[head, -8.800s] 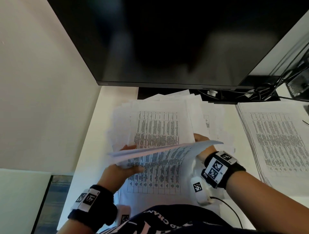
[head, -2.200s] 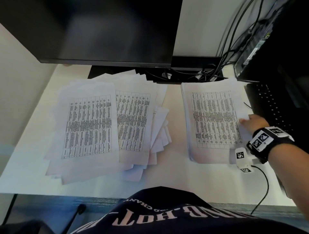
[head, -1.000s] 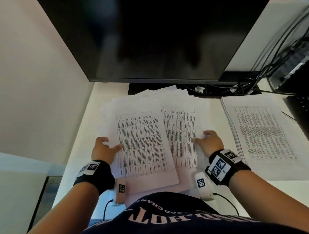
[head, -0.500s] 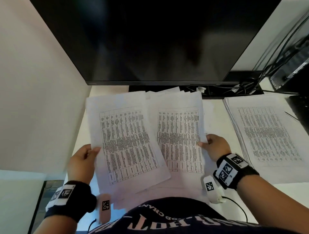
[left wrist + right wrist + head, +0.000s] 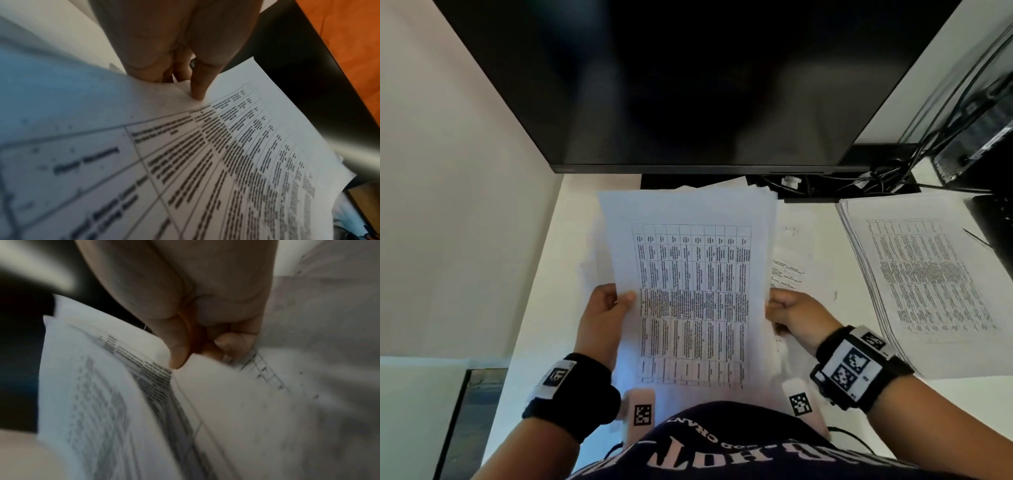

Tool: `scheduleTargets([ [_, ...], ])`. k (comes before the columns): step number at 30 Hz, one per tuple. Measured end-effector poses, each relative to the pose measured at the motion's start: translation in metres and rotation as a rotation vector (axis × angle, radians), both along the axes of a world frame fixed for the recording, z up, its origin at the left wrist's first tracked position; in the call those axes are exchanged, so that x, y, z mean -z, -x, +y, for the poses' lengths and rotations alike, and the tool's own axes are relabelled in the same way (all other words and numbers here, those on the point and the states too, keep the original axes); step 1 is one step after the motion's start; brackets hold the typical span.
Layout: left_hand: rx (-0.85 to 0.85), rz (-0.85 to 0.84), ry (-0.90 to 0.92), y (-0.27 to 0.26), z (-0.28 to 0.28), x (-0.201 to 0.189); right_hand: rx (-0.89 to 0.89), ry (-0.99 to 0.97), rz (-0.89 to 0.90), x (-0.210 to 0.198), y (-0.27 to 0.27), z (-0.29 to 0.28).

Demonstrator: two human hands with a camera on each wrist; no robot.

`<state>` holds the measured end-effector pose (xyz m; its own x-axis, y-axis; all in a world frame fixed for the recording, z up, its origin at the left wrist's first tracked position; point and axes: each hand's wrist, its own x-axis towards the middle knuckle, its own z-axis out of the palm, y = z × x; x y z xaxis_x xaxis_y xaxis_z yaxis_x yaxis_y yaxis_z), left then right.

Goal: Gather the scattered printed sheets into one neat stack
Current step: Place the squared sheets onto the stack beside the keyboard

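A bundle of printed sheets (image 5: 688, 291) with a table on top is held in front of me, over the desk (image 5: 558, 246). My left hand (image 5: 607, 306) grips its left edge, thumb on the top page (image 5: 236, 146). My right hand (image 5: 791, 313) pinches the right edge, thumb on the paper (image 5: 102, 402). More loose sheets (image 5: 789, 260) lie flat on the desk under and to the right of the bundle. A squared stack of printed sheets (image 5: 928, 281) lies at the right.
A dark monitor (image 5: 671, 82) hangs close above the sheets' far edge. Cables (image 5: 887, 171) and a black device (image 5: 976, 144) crowd the back right. A black keyboard (image 5: 993, 222) borders the right stack. A wall (image 5: 448, 171) closes the left side.
The two sheets held apart half a second ago have come together into one bundle. Both hands moved inward and now hold its opposite edges.
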<state>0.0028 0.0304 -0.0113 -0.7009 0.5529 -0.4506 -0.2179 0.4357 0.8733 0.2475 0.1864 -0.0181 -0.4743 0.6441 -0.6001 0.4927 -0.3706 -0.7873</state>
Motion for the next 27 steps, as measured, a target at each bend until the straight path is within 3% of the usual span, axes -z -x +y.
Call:
scheduleTargets([
  [4,0.02,-0.055,-0.093,-0.007,0.007,-0.006,-0.163,-0.018,-0.1,-0.004,0.004,0.003],
  [9,0.255,-0.046,-0.018,-0.007,-0.008,-0.012,0.069,-0.293,-0.177,-0.017,-0.008,0.034],
  [14,0.408,-0.07,-0.016,-0.012,-0.025,-0.021,0.139,-0.534,-0.293,-0.018,-0.003,0.065],
  [18,0.526,-0.096,-0.048,-0.006,-0.035,-0.022,-0.135,-0.655,-0.433,0.0,0.012,0.083],
  [22,0.576,-0.128,-0.214,-0.006,-0.043,-0.023,-0.456,-0.772,-0.744,0.003,0.025,0.08],
  [27,0.577,-0.079,-0.261,-0.006,-0.047,-0.023,-0.505,-0.702,-0.781,0.0,0.037,0.081],
])
